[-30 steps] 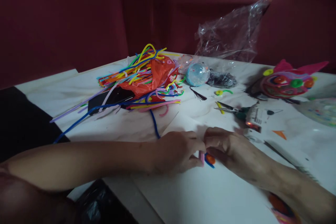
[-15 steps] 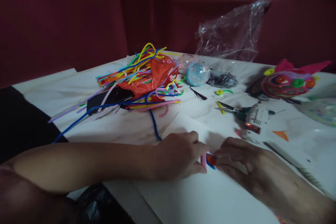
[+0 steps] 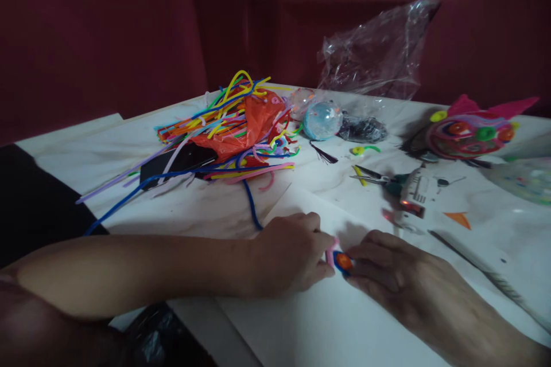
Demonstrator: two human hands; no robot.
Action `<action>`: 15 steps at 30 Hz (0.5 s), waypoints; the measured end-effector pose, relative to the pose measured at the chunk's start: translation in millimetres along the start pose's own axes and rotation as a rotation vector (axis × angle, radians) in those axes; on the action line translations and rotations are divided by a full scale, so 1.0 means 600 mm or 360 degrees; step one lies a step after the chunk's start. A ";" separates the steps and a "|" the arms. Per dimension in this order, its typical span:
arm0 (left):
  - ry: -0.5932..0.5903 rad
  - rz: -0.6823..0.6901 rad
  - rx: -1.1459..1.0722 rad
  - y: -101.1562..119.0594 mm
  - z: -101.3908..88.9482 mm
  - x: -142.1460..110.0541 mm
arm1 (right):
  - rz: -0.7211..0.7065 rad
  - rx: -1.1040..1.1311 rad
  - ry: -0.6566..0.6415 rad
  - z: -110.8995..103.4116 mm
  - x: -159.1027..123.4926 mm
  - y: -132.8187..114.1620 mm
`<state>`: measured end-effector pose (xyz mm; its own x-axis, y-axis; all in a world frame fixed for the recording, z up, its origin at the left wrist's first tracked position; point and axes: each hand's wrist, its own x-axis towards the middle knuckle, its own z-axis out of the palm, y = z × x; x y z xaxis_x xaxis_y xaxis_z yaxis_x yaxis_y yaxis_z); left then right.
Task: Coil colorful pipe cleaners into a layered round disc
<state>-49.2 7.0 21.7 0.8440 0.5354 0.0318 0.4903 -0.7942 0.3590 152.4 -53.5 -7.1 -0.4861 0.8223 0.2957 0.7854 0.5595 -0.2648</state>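
My left hand (image 3: 293,255) and my right hand (image 3: 391,272) meet low on the white table (image 3: 206,209), over a white sheet of paper (image 3: 327,321). Between their fingertips is a small coil of pipe cleaner (image 3: 342,262), orange in the middle with a blue ring and a pink strip on its left side. The left fingers pinch the pink side, the right fingers pinch the orange and blue side. A blue pipe cleaner (image 3: 252,206) lies just beyond my left hand.
A heap of coloured pipe cleaners (image 3: 232,126) with an orange bag and a black phone (image 3: 176,161) lies behind. Pliers (image 3: 379,179), a glue gun (image 3: 413,192), a bluish ball (image 3: 322,120), a clear plastic bag (image 3: 370,57) and a colourful pipe-cleaner mask (image 3: 471,132) stand right.
My right hand drew back to the right and lower, then closed in on the coil again. The left hand stayed almost still with the pink piece.
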 end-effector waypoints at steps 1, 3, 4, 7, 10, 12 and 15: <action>-0.0001 -0.0016 -0.0009 0.000 0.000 0.001 | -0.0025 -0.0013 -0.0004 -0.002 0.002 -0.002; -0.0007 -0.0031 -0.0024 0.001 -0.001 0.003 | -0.0055 -0.0024 -0.0015 -0.004 0.004 -0.004; -0.0006 -0.0028 -0.0023 0.002 -0.001 0.004 | -0.0049 -0.0025 -0.0018 -0.004 0.005 -0.004; 0.0007 -0.0027 0.0014 0.004 -0.002 0.005 | -0.0014 -0.0047 0.0027 0.002 0.001 -0.001; 0.0005 -0.0020 -0.0011 0.006 -0.003 0.006 | 0.0064 0.0004 0.0030 0.009 -0.005 0.004; -0.0020 -0.0020 -0.0029 0.006 -0.004 0.007 | 0.0086 0.0011 -0.0016 0.010 -0.007 0.006; -0.0029 -0.0034 0.0001 0.004 -0.003 0.007 | 0.0061 -0.0045 -0.0028 0.009 -0.006 0.004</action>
<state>-44.8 7.7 24.7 0.8372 0.5469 0.0072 0.5083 -0.7829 0.3586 154.0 -54.6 -13.8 -0.4620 0.8450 0.2694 0.8139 0.5246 -0.2497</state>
